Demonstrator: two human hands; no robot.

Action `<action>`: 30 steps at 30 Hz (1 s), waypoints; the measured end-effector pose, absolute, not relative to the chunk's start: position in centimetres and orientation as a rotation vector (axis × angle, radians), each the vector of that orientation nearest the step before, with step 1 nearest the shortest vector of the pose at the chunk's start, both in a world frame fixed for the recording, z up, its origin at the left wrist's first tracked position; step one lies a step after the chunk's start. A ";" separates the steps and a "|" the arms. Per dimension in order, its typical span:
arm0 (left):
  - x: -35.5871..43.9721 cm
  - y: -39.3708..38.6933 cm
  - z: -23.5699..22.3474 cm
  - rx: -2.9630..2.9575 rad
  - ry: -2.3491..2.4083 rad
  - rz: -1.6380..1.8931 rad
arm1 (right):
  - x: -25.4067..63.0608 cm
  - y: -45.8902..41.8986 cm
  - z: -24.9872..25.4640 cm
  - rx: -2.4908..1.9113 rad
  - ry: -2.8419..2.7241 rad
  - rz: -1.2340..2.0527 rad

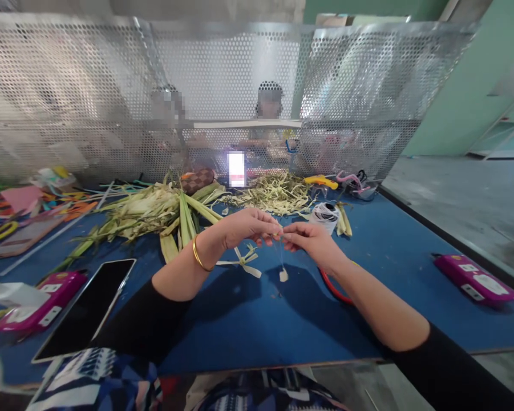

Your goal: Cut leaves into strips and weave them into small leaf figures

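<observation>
Above the middle of the blue table, my left hand (pixel 254 225) is closed in a pinch on a small yellowish-green piece of corn husk (pixel 278 228), mostly covered by the fingertips. My right hand (pixel 310 238) meets it there, thumb and forefinger pressed together on what looks like thin thread. The thread (pixel 281 254) hangs below the fingers, with a small pale husk scrap (pixel 283 275) beneath it. Under my left wrist lie knotted husk strips (pixel 245 261). Just behind my right hand stands a spool of white thread (pixel 325 214).
Corn husks (pixel 149 208) and a heap of shredded strips (pixel 278 194) lie behind the hands. A phone (pixel 88 308) and magenta power strip (pixel 47 302) sit left, another power strip (pixel 474 278) right. Yellow-handled scissors (pixel 320 182) lie near the perforated metal screen (pixel 239 74); people sit beyond it.
</observation>
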State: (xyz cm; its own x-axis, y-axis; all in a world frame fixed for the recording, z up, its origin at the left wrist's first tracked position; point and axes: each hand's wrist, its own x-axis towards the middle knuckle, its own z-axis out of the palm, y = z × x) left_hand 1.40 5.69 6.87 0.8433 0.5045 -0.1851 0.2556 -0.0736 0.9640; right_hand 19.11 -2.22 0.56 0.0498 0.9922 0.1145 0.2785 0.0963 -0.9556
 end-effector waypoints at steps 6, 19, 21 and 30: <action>1.4 6.4 6.8 1.648 0.655 0.255 | 20.9 -2.2 -1.7 -1.496 -1.486 0.937; 1.2 6.7 7.0 1.583 0.723 0.310 | 17.2 0.6 -1.9 -1.587 -1.855 0.728; 1.0 6.9 7.4 1.555 0.732 0.344 | 17.1 0.8 -2.0 -1.606 -1.882 0.746; -2.4 8.5 10.7 1.525 0.785 0.609 | 20.7 7.2 0.5 -1.707 -1.827 0.910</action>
State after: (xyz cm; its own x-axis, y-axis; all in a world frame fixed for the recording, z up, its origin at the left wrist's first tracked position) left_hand -2.42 8.45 10.68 0.6284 0.7749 -0.0686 0.1264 -0.0147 0.9919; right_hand 20.66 7.24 0.53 -0.1099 0.9893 -0.0962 0.6730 0.0029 -0.7397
